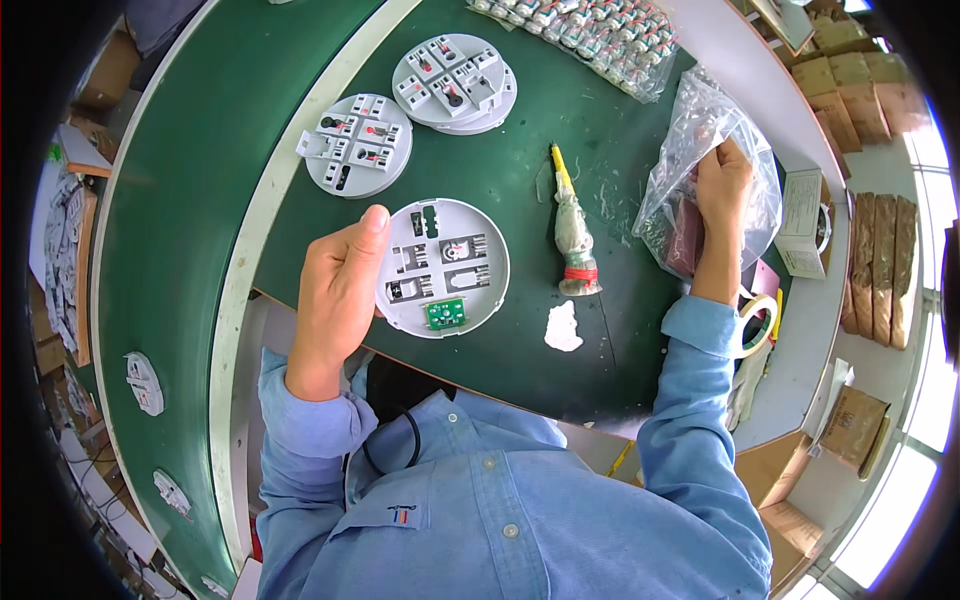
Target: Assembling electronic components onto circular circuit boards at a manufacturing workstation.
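My left hand (pixel 340 285) grips the left rim of a round grey plastic housing (pixel 472 312), thumb on the edge. Its hollow side faces up, with metal clips in the slots and a small green circuit board (pixel 445 314) near the lower edge. On the right, my right hand (pixel 725 180) is at the mouth of a clear plastic bag (pixel 757 165), fingers curled together. What they pinch is hidden. Through the film, reddish-brown pieces (pixel 685 237) show beside my wrist.
Two stacks of similar grey housings (pixel 362 145) (pixel 455 80) stand at the far left of the green table. A wrapped bottle (pixel 573 240) with a yellow nozzle lies mid-table, near a white scrap (pixel 563 328). Bagged small parts (pixel 600 35) lie behind; a tape roll (pixel 757 325) is right.
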Motion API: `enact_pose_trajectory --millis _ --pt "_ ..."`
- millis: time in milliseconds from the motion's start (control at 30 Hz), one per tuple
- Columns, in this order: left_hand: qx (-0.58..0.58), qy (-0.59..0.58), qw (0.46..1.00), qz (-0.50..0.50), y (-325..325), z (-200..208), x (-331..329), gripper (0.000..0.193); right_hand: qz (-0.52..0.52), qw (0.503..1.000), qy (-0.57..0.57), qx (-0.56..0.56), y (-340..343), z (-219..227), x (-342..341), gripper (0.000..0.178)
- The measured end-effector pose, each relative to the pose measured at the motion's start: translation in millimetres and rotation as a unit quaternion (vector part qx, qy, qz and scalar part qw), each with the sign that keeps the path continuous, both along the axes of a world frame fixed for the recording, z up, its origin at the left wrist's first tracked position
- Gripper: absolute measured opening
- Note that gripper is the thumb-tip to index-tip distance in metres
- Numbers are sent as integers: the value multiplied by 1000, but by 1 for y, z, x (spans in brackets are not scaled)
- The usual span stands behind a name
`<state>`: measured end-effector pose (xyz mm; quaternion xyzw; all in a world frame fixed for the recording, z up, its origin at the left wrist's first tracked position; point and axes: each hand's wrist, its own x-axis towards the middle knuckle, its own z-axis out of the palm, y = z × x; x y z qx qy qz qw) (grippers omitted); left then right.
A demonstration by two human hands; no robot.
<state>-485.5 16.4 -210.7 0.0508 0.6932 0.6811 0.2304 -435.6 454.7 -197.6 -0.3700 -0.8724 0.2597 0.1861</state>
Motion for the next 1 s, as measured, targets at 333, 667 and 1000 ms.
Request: enact_pose_trajectory --millis 333,667,1000 --pt "32 -20 999 0 -23 0 -4 63 82 996 17 17 31 -22 2 40" --pt "-350 283 852 267 -112 11 -33 30 98 973 -149 144 177 -71 46 41" --pt "-473 404 724 299 -202 -71 -50 38 152 972 -96 151 153 -82 7 39"
